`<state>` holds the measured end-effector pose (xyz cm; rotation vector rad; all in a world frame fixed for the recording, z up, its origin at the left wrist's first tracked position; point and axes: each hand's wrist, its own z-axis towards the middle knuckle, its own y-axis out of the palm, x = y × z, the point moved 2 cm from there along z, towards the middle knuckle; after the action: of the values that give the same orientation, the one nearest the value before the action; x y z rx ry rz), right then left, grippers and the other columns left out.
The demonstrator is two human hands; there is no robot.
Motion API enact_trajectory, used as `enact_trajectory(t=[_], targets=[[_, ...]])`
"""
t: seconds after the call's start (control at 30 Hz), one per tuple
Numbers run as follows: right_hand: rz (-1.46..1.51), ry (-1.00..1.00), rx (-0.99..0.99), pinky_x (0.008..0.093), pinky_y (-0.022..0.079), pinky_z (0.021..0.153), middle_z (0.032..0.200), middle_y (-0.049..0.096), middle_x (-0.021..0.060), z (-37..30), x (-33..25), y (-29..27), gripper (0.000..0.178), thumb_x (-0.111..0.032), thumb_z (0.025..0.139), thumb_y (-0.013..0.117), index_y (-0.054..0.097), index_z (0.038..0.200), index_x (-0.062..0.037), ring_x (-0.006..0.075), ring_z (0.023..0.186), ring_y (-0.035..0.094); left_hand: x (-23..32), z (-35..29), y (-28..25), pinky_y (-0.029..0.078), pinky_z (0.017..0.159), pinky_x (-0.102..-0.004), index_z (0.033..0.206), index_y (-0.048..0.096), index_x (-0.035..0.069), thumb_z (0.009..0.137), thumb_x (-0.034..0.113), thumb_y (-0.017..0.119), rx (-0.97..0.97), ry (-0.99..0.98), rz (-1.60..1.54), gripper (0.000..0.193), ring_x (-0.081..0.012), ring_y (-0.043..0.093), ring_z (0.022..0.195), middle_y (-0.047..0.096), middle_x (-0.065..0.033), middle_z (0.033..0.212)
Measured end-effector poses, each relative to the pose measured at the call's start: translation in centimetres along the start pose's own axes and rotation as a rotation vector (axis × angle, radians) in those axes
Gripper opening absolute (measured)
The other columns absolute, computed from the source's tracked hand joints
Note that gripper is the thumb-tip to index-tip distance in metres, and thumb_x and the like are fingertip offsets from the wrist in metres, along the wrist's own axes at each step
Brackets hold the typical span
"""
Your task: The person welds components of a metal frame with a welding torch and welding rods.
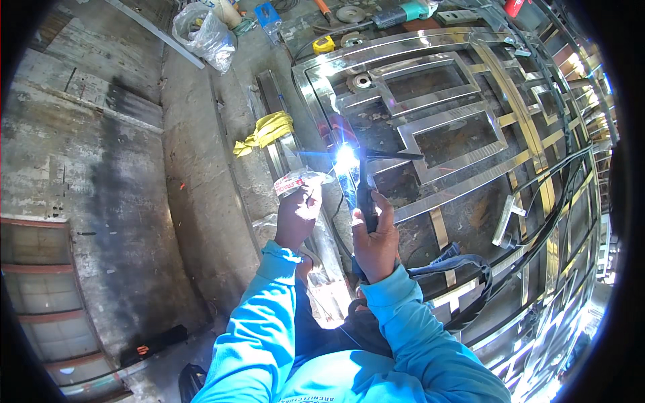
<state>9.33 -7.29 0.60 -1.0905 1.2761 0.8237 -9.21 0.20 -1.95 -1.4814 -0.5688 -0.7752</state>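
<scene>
My right hand (376, 235) is wrapped round a dark welding torch (363, 195), whose far end is at a glaring blue-white arc. The glare hides the exact spot being touched on the metal frame (316, 101). To its left, my left hand (297, 215) is closed, its fingers pinching a crumpled clear plastic wrapper (295, 181) with red print. Whether a thin rod is also in those fingers cannot be made out. Beyond the left hand, a yellow cloth (265, 131) lies across long metal tubes (272, 94).
A large shiny metal grille (537, 168) fills the right side, with black cables (537, 232) running over it. At the far side are a clear plastic bag (205, 33), a yellow tape measure (323, 45), a teal power tool (406, 13) and grinding discs (359, 82). A concrete wall (87, 134) stands left.
</scene>
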Motion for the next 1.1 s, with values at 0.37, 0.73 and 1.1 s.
enact_trajectory(t=[0.37, 0.73, 1.1], targets=[[0.054, 0.06, 0.078, 0.0451, 0.057, 0.079, 0.104, 0.07, 0.0278, -0.2, 0.3, 0.5, 0.049, -0.015, 0.095, 0.071, 0.049, 0.137, -0.0057, 0.0415, 0.095, 0.073, 1.6, 0.1, 0.2, 0.056, 0.084, -0.0373, 0.123, 0.07, 0.006, 0.103, 0.021, 0.061, 0.028, -0.02, -0.063, 0.027, -0.0309, 0.074, 0.095, 0.075, -0.0182, 0.109], [0.069, 0.052, -0.006, 0.042, 0.058, 0.076, 0.097, 0.072, 0.0255, -0.1, 1.3, 0.3, 0.047, -0.014, 0.095, 0.068, 0.05, 0.138, -0.0061, 0.0377, 0.089, 0.075, -0.7, -0.1, 1.0, 0.052, 0.085, -0.03, 0.124, 0.067, -0.001, 0.099, 0.004, 0.058, 0.049, 0.072, 0.014, 0.027, -0.0128, 0.067, 0.093, 0.074, -0.0151, 0.107], [0.064, 0.006, 0.051, 0.0434, 0.057, 0.082, 0.106, 0.07, 0.0272, 0.1, 0.7, 0.5, 0.047, -0.016, 0.096, 0.07, 0.05, 0.137, -0.0057, 0.0398, 0.098, 0.073, 0.5, -3.0, -1.3, 0.056, 0.077, -0.0363, 0.12, 0.069, 0.004, 0.101, 0.018, 0.063, 0.048, -0.048, -0.14, 0.023, -0.0307, 0.074, 0.089, 0.075, -0.0175, 0.102]])
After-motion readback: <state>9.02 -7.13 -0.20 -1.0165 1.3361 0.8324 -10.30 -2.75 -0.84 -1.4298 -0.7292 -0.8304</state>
